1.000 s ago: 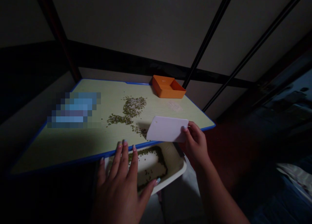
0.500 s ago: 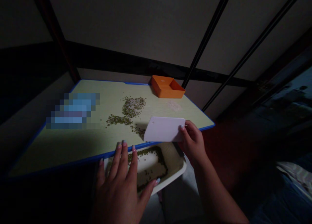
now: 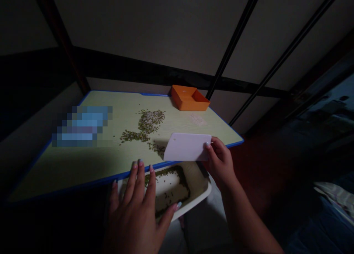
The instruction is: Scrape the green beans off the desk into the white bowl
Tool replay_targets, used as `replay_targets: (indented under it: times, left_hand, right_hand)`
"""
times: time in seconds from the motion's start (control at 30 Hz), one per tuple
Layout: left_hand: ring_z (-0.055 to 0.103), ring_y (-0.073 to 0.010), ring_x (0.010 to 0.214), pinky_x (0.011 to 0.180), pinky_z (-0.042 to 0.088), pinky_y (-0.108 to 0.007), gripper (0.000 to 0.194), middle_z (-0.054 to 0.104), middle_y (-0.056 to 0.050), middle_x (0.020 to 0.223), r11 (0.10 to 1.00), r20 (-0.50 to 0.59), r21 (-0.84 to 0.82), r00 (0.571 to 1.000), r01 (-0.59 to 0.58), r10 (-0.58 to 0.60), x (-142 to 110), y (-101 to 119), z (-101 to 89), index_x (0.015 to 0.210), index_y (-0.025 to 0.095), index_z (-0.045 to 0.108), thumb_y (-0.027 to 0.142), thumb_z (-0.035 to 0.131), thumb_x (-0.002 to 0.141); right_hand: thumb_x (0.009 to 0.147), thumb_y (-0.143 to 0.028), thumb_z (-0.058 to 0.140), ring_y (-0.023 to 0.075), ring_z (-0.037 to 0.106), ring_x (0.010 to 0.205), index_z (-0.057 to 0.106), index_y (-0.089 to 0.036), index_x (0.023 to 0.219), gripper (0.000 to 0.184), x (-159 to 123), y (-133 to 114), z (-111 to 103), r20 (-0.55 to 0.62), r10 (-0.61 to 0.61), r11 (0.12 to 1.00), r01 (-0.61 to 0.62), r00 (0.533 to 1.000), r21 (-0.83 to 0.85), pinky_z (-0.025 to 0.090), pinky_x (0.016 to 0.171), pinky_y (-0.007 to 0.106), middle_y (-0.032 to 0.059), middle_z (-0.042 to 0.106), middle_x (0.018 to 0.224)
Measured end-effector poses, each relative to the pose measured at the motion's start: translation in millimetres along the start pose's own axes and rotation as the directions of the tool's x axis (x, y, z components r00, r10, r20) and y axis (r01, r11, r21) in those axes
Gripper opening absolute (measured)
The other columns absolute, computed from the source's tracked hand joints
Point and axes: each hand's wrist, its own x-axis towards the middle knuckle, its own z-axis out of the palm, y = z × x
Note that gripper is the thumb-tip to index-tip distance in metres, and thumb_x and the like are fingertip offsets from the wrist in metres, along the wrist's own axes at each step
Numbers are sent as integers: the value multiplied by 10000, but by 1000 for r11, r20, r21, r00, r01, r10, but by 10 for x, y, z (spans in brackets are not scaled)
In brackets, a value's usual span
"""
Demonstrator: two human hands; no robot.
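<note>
Dim overall; worktop [image 3: 124,112] best lit, lower left near black. White card [image 3: 188,148] casts soft shadow leftward. Pixelated patch [image 3: 84,125] masks detail at left.

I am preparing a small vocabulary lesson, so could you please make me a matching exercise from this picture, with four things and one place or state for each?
Things
1. flat white piece
2. orange box
3. left hand
4. white tub

Places and states
A. near the far edge of the table
B. below the table's near edge, with green grains inside
C. held by the right hand
D. fingers spread apart

Right pairs: 1-C, 2-A, 3-D, 4-B
</note>
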Motion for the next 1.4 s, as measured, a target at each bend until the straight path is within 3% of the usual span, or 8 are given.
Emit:
replay_targets:
  times: [0.3,0.5,0.6,0.7,0.8,0.9,1.0,1.4]
  left_hand:
    - [439,-438,1379,1014,356,-657,710,451,-308,1486,1000,-4,-2,1000,5,-5,17,14,-9,1289,-6,590,556,383,908]
    - [409,-436,1402,1032,334,-657,699,422,-306,1508,1000,12,-6,1000,8,-8,9,13,-2,1306,7,578,548,432,888]
    - [398,-429,1412,1040,328,-652,690,421,-304,1510,1000,18,-8,1000,8,-8,11,11,-1,1312,14,573,539,445,884]
    - [405,-424,1409,1039,331,-649,690,437,-305,1499,1000,8,-10,1000,12,-12,12,12,-2,1307,19,576,547,430,887]
    - [401,-418,1414,1041,338,-647,708,433,-301,1504,1000,10,-8,1000,12,-11,5,10,-3,1310,25,574,572,406,894]
    - [387,-415,1426,1046,342,-651,687,425,-297,1511,1000,28,-4,1000,15,-14,-1,4,-9,1301,44,587,570,412,894]
    - [395,-419,1422,1044,353,-652,678,443,-307,1494,1000,45,-3,999,16,-16,3,-2,-20,1291,47,597,567,427,891]
    - [426,-422,1401,1014,386,-663,681,436,-296,1497,1000,16,0,1000,13,-13,26,8,-16,1266,16,613,549,406,896]
  right_hand:
    - [932,-286,580,152,617,781,680,-230,935,115,-11,-9,-65,-60,-42,998,39,997,-52,473,684,256,8,687,847]
    - [919,-295,578,144,596,703,658,-208,866,129,3,-56,-74,-128,-60,993,47,990,-106,457,612,237,5,660,770]
    - [924,-279,570,130,577,641,632,-208,825,137,-61,-91,-73,-106,-112,985,96,988,-145,445,563,218,-9,632,716]
    - [918,-203,563,114,560,546,615,-227,822,112,-176,-158,-89,-54,-243,943,223,968,-246,438,504,203,-30,617,651]
    - [878,-108,541,150,679,604,649,-253,925,187,-283,-260,-97,111,-427,843,439,897,-310,554,577,246,5,716,722]
    - [842,-54,509,211,777,809,655,-266,1066,341,-340,-340,-76,260,-517,786,572,816,-235,638,712,320,67,794,900]
    - [845,-62,528,232,783,895,644,-264,1133,370,-364,-334,-51,312,-542,780,605,780,-161,652,744,332,96,801,988]
    - [837,-13,513,231,771,960,613,-229,1150,393,-347,-223,-124,258,-563,741,618,785,-262,656,762,319,127,793,1033]
